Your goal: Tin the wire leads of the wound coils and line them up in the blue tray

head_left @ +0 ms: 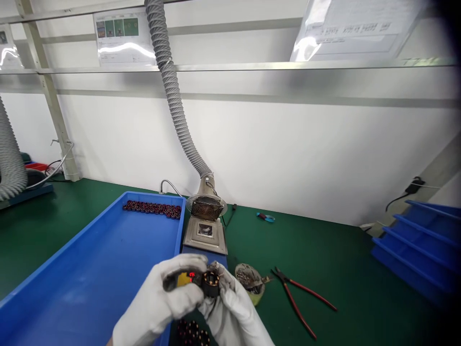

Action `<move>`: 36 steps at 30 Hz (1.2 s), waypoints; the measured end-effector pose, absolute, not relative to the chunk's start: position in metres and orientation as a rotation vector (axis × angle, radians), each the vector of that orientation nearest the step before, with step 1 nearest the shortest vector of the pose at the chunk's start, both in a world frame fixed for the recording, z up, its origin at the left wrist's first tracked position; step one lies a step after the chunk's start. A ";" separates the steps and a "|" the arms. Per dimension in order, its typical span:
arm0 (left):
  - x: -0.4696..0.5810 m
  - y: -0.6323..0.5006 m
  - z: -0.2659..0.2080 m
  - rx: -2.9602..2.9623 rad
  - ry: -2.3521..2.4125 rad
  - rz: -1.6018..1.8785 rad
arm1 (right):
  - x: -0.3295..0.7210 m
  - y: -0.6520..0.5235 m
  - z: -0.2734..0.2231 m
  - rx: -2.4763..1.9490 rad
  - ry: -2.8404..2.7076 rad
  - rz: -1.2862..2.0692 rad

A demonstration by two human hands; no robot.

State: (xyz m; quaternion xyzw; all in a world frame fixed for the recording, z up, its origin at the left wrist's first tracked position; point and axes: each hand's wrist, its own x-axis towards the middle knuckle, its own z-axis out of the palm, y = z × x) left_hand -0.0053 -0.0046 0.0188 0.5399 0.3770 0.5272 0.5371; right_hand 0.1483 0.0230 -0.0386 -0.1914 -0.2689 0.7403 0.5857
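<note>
Both gloved hands meet in front of the metal solder pot. My left hand has thumb and fingers closed on the left side of a small dark ring-shaped coil with copper-coloured segments around its opening. My right hand grips the same coil from the right, its fingertips darkened with dirt. Behind them the solder pot has a shiny square opening. Red lit digits show between my left fingers. Below my hands, several similar dark coils lie together, partly hidden.
A large blue tray holds rows of dark coils at its far end. Right of my hands stand a small tub and red-handled pliers. Small cutters lie farther back. An exhaust hose hangs above; blue bins stand right.
</note>
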 end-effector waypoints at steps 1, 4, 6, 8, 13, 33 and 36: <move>-0.003 -0.004 0.019 1.301 0.895 1.228 | 0.150 0.025 -0.040 -0.450 -0.645 1.742; 0.002 -0.002 0.016 1.290 0.835 1.311 | 0.150 0.028 -0.041 -0.460 -0.713 1.797; 0.002 -0.001 0.012 1.305 0.785 1.380 | 0.147 0.028 -0.041 -0.463 -0.735 1.809; -0.001 -0.001 0.007 1.293 0.747 1.438 | 0.145 0.026 -0.041 -0.462 -0.732 1.805; -0.014 -0.002 0.007 1.079 0.768 1.672 | 0.145 0.026 -0.045 -0.442 -0.633 1.828; 0.008 -0.005 0.020 1.218 0.780 1.212 | 0.132 -0.005 -0.041 -0.646 -1.424 0.049; 0.022 -0.003 0.011 1.023 0.689 1.260 | 0.134 -0.004 -0.047 -0.654 -1.543 -0.152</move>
